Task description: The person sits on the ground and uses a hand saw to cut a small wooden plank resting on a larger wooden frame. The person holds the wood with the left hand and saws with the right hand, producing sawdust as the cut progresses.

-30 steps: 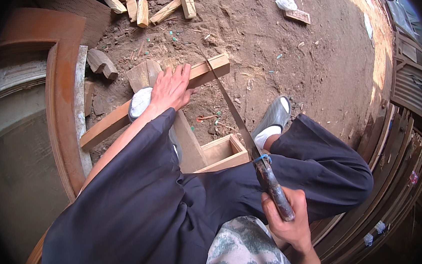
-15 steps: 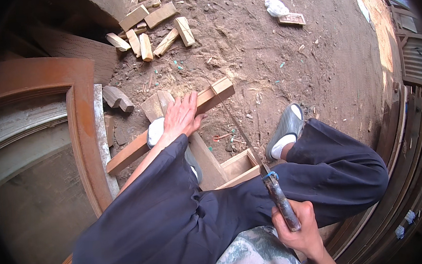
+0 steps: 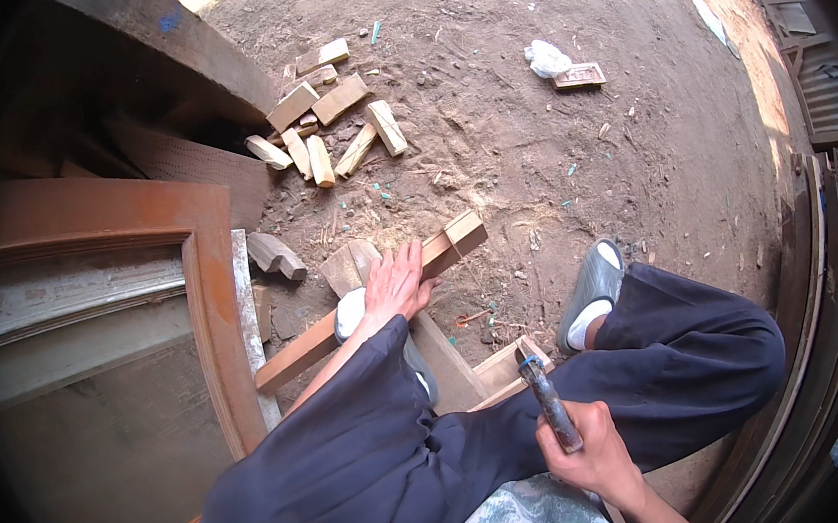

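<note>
A squared wooden bar lies slantwise across a wooden support. My left hand presses over the bar near its far right end, fingers across the top and thumb at the side. My left foot, in white sock and grey shoe, rests against the bar beside that hand. In my right hand is a handsaw, its dark, worn handle gripped in closed fingers and tied with blue string. The thin blade points at the bar right of my left hand, where a cut line shows; it is faint and hard to follow.
Several short wood offcuts lie piled on the dirt ahead. A brown wooden frame leans at the left. Long boards line the right side. Farther off sits a white plastic bag beside a small rectangular tray.
The handsaw and my right hand have moved forward, toward the bar. My left hand keeps its place on the bar. The whole view has shifted, so the scene sits lower and farther right.
</note>
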The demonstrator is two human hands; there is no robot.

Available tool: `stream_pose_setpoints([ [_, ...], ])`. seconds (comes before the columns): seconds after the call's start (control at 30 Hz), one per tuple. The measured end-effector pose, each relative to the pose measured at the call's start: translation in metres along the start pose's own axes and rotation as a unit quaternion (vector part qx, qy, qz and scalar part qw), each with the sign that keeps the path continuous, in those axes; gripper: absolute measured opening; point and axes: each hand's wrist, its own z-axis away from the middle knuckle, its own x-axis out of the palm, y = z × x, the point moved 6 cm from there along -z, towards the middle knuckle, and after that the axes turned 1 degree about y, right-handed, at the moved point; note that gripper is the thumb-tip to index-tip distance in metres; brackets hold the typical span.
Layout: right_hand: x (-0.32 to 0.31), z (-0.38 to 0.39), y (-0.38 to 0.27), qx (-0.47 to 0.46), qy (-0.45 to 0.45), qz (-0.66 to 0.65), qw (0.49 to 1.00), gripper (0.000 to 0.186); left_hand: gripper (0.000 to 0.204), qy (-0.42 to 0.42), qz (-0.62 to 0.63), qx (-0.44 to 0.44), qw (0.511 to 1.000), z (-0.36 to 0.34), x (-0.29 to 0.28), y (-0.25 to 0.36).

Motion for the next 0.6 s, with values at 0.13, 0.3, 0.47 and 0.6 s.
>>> stream_pose_setpoints([
  [0.13,-0.02,0.014,0.006,0.011,0.022,-0.023,0.999,0.013,0.072,-0.017,0.011,-0.021,1.0,0.0,-0.004,0.0],
  [0.3,-0.01,-0.011,0.006,-0.028,0.05,-0.028,0.998,0.025,0.073,-0.022,0.005,-0.002,1.0,-0.003,-0.002,0.005],
  [0.47,-0.018,0.007,0.013,-0.001,0.049,-0.056,0.997,0.024,0.073,-0.023,0.017,-0.012,1.0,0.0,-0.001,-0.001],
  [0.6,-0.01,-0.007,0.018,-0.028,0.063,-0.046,0.997,0.023,0.075,-0.025,0.005,0.011,1.0,-0.001,-0.001,0.003],
])
